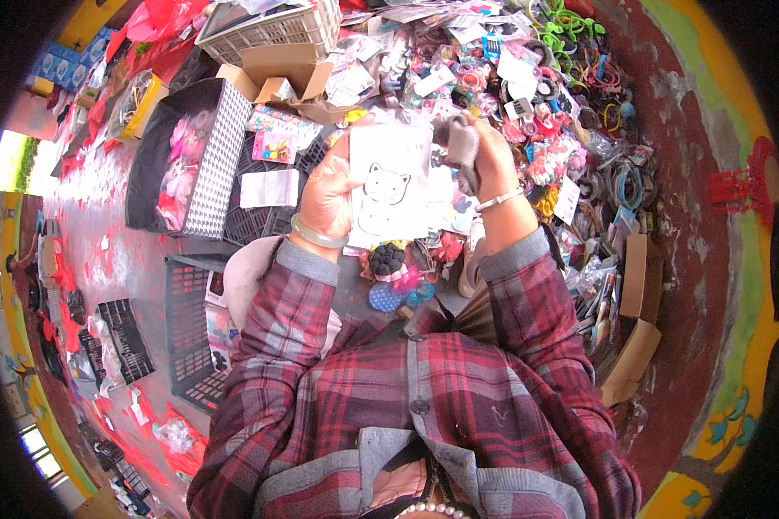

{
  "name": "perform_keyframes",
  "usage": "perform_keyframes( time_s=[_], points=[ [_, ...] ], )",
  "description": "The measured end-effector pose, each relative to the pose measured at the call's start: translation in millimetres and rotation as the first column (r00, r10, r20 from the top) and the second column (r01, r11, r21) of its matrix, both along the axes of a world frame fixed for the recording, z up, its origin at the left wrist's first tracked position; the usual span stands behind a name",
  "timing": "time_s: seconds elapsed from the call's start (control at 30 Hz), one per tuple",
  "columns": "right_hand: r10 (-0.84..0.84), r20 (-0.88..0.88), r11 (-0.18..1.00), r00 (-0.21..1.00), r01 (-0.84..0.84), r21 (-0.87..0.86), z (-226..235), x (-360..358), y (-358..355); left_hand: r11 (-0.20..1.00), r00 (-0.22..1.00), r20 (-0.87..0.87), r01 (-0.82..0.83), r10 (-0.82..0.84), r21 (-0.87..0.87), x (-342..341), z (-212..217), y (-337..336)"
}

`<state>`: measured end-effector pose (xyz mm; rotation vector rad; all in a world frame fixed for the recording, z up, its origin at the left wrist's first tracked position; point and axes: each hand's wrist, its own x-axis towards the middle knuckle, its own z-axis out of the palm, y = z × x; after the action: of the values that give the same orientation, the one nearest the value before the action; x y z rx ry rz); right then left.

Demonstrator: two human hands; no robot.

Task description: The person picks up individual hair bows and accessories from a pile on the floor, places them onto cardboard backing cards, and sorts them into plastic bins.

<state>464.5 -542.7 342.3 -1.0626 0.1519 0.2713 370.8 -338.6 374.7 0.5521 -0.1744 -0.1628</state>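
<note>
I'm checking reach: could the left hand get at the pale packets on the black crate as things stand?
Probably yes: the pale packets lie beside the left hand with nothing visible over them, though it holds the white card.

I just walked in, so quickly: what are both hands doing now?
Left hand: closed on a white card.
Right hand: closed on a grey item.

Two hands [325,186], two bracelets [499,200], two plaid sleeves [277,320], one cat card [391,183], one pearl necklace [433,509], one houndstooth bin [221,164], one pale basket [307,33]; the heaped trinkets [545,160] are too tangled to count.
</note>
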Motion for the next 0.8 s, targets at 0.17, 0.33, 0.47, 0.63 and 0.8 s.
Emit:
perform_keyframes(
  time_s=[0.17, 0.33, 0.47, 0.63, 0.8],
  points=[
    [0.069, -0.222, 0.928, 0.973, 0.019, 0.372, 13.7, -8.0, -0.1, 0.996, 0.996, -0.085, -0.040, 0.033, -0.080, 5.2, -9.7, 5.4],
    [0.343, 0.128, 0.704, 0.931, -0.344, 0.622, 12.2, -9.9, 4.2, 0.997, 0.992, -0.109, -0.070, 0.066, -0.040, 6.1, -8.7, 1.9],
    [0.280, 0.134, 0.893, 0.950, -0.310, 0.325, 43.1, -34.1, 25.0, 0.998, 0.994, -0.099, -0.046, 0.050, 0.039, 3.2, 3.7, -4.7],
    [0.235, 0.040, 0.971, 0.971, -0.237, 0.040, 27.5, -25.2, 21.3, 0.943, 0.997, -0.071, 0.034, -0.011, 0.330, 6.2, -17.2, -0.3],
    [0.125, -0.077, 0.988, 0.989, -0.117, 0.100, 22.0, -23.3, 22.5, 0.940, 0.997, -0.076, 0.048, -0.023, 0.339, 4.8, -10.8, -5.2]
  ],
)
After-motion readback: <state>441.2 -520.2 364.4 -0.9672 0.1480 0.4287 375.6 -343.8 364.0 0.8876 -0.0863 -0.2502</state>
